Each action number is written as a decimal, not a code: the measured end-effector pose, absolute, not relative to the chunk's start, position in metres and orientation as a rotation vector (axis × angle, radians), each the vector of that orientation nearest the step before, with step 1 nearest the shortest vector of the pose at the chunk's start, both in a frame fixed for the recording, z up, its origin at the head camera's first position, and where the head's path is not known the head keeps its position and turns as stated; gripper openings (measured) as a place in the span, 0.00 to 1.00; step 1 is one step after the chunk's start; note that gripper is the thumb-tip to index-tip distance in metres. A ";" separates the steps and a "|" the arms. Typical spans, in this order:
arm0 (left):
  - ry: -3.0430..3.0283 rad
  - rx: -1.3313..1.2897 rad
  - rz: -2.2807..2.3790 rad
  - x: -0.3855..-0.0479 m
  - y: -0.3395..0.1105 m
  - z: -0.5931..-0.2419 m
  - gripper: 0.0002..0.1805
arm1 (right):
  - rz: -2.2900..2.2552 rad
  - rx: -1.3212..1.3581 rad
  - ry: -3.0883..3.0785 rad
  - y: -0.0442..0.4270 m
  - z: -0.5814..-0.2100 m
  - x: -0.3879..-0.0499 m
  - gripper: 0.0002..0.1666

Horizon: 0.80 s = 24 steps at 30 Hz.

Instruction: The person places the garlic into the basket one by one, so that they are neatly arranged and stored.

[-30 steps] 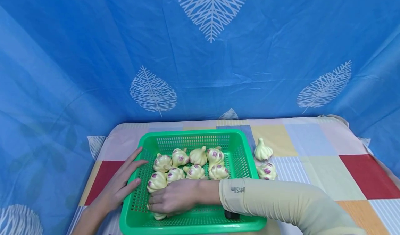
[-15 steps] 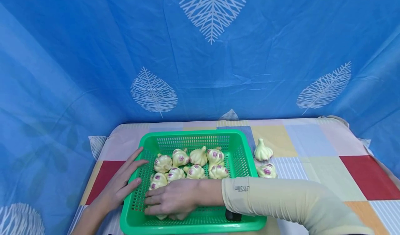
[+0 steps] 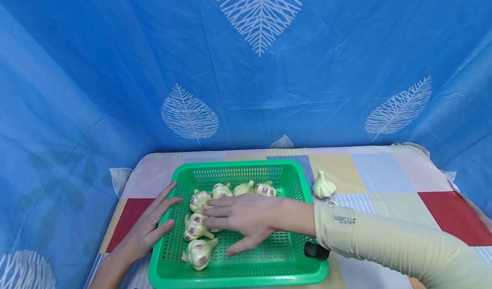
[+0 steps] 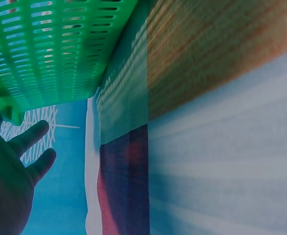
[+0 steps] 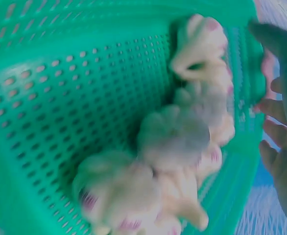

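A green plastic basket with slotted walls holds several white garlic bulbs streaked with purple, grouped along its back and left. My left hand lies at the basket's left rim with its fingers spread; in the left wrist view, part of that hand shows below the basket wall. Above the bulbs, my right hand stretches out palm down, fingers extended, and hides some of them. Whether its fingertips touch the bulbs beneath, I cannot tell. The right wrist view shows the bulbs blurred.
A garlic bulb stands on the checked tablecloth right of the basket. Another bulb there is mostly covered by the right sleeve. A blue curtain with white leaf prints hangs behind and beside the table.
My right hand has let go of the garlic bulb at the front left and moved up and right over the others. That bulb now lies with its stem pointing right. My left hand stays put.
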<state>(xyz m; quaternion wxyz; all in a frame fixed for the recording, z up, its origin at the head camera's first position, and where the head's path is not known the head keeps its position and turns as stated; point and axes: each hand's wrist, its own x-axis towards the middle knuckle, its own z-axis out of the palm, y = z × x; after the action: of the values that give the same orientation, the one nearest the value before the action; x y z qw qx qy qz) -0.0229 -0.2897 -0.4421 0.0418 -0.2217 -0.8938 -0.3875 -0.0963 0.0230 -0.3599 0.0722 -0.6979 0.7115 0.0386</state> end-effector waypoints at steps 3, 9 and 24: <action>-2.748 -0.667 -1.163 -0.023 -0.290 -0.442 0.28 | 0.022 -2.021 2.163 0.045 -0.356 -0.103 0.55; -2.755 -0.668 -1.146 -0.023 -0.292 -0.443 0.28 | -0.210 -1.855 2.278 0.088 -0.350 -0.107 0.58; -2.756 -0.656 -1.110 -0.023 -0.290 -0.445 0.27 | -0.771 -1.271 2.663 0.196 -0.383 -0.094 0.59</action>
<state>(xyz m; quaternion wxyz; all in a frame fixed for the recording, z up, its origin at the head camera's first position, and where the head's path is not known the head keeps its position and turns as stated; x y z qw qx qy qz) -0.0232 -0.2902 -0.4454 0.0494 -0.2153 -0.9047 -0.3644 -0.0936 0.1956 -0.3835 0.0457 -0.4164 0.8722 -0.2526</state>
